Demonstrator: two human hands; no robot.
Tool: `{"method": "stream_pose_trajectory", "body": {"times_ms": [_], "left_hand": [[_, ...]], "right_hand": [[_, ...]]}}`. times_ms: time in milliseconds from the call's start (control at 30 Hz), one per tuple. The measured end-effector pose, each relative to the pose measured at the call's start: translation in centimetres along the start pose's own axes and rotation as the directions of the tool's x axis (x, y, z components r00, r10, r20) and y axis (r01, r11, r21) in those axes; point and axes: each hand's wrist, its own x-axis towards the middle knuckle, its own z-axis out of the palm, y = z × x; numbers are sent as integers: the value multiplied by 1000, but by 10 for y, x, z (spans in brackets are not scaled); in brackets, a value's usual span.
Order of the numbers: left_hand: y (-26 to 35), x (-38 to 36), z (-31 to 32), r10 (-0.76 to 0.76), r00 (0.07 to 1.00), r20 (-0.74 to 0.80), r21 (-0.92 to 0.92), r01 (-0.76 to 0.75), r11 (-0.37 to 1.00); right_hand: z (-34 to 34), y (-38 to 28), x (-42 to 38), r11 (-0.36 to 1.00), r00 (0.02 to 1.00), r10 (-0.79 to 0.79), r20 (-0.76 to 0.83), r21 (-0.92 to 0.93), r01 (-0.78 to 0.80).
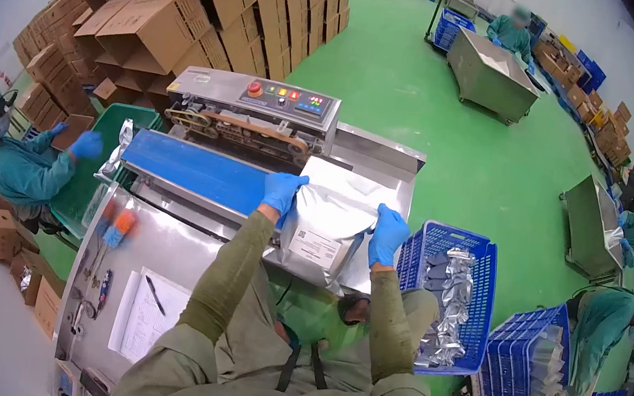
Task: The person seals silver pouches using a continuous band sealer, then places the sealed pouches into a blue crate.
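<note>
"What do the fingers (295, 183) pinch?"
"The left hand (280, 193) and right hand (388, 239) each grip one side of a silver bag (322, 227)."
"Where is it?"
"In front of the machine (253, 104), beside the blue belt (191, 171)."

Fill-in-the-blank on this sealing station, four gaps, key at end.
1. The left hand and right hand, holding a silver foil pouch, are gloved in ____.
2. The nearest blue crate stands beside the ____ hand.
3. The mushroom button on the band sealer is ____.
4. On the paper lies a black ____.
Missing words: blue; right; red; pen.
</note>
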Motion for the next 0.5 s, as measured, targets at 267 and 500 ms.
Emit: {"method": "stream_pose_trajectory", "body": {"times_ms": [267,500], "left_hand": [[-30,38,-28,46,997,65,618,-76,782],[-26,46,-49,-34,990,-135,-58,27,998]], "right_hand": [[30,29,7,991,991,131,-21,17,-130],[67,54,11,996,996,91,-10,-19,-91]]}}
